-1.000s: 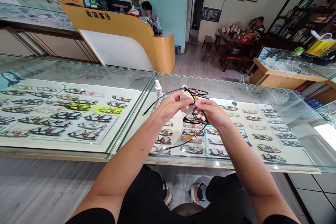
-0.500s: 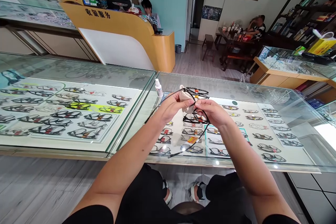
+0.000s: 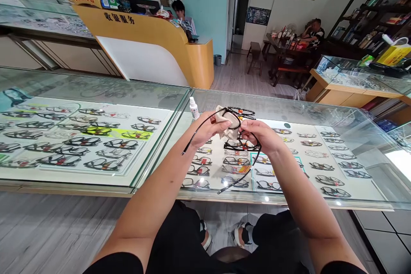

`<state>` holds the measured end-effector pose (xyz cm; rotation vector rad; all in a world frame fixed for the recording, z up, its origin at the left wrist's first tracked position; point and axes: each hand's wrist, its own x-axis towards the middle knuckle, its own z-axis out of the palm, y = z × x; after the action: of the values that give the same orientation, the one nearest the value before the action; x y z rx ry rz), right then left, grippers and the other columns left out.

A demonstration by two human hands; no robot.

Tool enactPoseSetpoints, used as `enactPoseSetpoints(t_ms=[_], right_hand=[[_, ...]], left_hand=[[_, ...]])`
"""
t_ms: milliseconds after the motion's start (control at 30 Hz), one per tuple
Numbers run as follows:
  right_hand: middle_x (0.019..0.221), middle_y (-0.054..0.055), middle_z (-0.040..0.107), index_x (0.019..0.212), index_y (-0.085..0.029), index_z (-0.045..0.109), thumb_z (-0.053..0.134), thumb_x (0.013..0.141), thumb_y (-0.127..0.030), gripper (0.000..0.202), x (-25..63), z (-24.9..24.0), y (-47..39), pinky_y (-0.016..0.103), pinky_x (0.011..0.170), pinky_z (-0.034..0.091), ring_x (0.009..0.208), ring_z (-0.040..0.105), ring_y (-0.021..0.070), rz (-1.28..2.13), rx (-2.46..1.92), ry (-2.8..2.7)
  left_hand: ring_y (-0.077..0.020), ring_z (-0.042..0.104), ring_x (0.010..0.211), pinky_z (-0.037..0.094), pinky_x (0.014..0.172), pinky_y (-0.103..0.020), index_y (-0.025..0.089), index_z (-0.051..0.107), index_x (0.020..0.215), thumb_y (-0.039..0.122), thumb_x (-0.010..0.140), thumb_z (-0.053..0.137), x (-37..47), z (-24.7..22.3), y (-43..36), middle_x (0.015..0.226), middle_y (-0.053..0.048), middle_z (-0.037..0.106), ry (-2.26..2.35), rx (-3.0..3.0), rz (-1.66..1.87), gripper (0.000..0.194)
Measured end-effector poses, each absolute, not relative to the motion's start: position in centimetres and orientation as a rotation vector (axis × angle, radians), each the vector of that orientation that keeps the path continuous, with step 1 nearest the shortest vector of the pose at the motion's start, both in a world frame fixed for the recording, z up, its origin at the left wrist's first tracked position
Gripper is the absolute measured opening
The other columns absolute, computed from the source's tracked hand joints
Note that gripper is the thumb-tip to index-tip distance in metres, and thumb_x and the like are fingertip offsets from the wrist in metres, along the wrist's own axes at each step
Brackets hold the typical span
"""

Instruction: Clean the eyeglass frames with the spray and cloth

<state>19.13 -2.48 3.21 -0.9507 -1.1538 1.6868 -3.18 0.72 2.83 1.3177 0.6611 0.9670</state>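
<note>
Currently, left hand (image 3: 205, 130): your fingers are pinching a pale cloth (image 3: 224, 120) around one lens of the black-framed glasses (image 3: 255, 138).
Right hand (image 3: 261, 136): you are gripping the frame near its middle.
Glasses: you are holding them above the display case (image 3: 349, 195), arms unfolded.
White bottle (image 3: 194, 108): it is standing near your left hand.

The left hand (image 3: 208, 129) pinches a cream cleaning cloth (image 3: 227, 124) against one lens of the black-framed eyeglasses (image 3: 240, 125), while the right hand (image 3: 259, 135) grips the frame near its middle. Both hands are above a glass display case (image 3: 289, 197) holding rows of spectacle frames (image 3: 321, 166). A white spray bottle (image 3: 194, 108) stands just beyond the left hand. Behind, a person (image 3: 183, 16) sits at the yellow-and-white counter (image 3: 144, 30).
</note>
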Motion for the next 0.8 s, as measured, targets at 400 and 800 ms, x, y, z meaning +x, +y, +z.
enactPoseSetpoints(t_ms=[400,800], right_hand=[[0.075,0.000,0.066,0.080,-0.018,0.079,0.097,0.069,-0.049,0.038,18.7,3.0,-2.6,0.029,0.059,0.037,0.065,0.046,0.0117,1.726,-0.912,-1.174],[0.088,0.002,0.069,0.083,-0.021,0.078,0.097,0.074,-0.048,0.034,21.2,4.6,-2.4,0.026,0.065,0.046,0.074,0.054,0.0122,1.474,-0.865,-1.060]], left_hand=[[-0.0127,0.061,0.063,0.046,0.057,-0.025,0.012,0.075,0.080,0.071,0.078,0.088,-1.5,2.6,0.2,0.075,-0.006,0.073,0.749,1.209,1.074,0.060],[-0.0151,0.070,0.073,0.059,0.064,-0.027,0.017,0.079,0.123,0.053,0.095,0.081,-3.2,2.7,1.5,0.098,-0.008,0.080,0.729,0.943,0.956,0.046]])
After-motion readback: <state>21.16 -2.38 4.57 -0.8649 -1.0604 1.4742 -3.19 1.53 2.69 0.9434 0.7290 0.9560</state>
